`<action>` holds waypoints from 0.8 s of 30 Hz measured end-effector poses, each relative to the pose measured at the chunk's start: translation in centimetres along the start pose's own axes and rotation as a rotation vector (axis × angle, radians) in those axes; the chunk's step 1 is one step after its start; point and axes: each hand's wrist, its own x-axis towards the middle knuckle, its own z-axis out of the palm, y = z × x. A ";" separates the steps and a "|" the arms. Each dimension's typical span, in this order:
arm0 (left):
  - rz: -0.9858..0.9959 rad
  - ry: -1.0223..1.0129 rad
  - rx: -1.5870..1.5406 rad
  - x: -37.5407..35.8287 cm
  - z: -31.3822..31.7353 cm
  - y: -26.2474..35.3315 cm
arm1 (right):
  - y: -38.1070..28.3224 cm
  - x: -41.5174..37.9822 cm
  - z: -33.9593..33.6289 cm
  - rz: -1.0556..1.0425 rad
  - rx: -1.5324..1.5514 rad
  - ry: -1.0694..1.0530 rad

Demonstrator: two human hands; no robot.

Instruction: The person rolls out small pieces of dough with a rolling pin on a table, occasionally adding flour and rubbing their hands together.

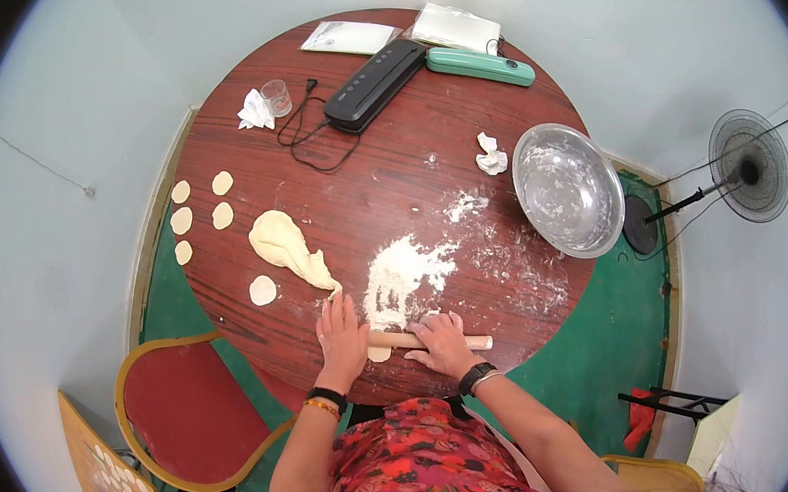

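A wooden rolling pin (478, 342) lies across a small flat piece of dough (379, 354) near the front edge of the table. Over the right part of the pin, my right hand (444, 347) presses down with its fingers bent round it. My left hand (342, 341) lies flat with fingers stretched forward, at the pin's left end. Its fingertips come right at the thin tail of a large lump of dough (281, 240). White flour (405, 276) is spread just beyond the pin. To the left rests a round dough wrapper (263, 290).
Several more dough rounds (181, 220) sit along the table's left edge. A metal basin (570, 192) stands at the right beside crumpled tissue (491, 155). Farther back are a black sealing machine (376, 85) with its cord, a green appliance (480, 67) and a glass (276, 97).
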 end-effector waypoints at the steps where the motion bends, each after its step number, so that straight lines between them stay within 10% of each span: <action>1: 0.018 0.045 -0.102 -1.0 0.0 -0.6 | 0.4 -0.2 0.6 -0.017 -0.017 -0.023; 11: 0.386 -0.127 -0.193 -5.2 -0.3 -0.7 | 0.1 0.6 0.3 0.058 0.102 0.050; 24: 0.147 0.015 -0.242 -8.2 -2.4 1.4 | -0.5 -2.1 0.2 -0.063 -0.008 -0.042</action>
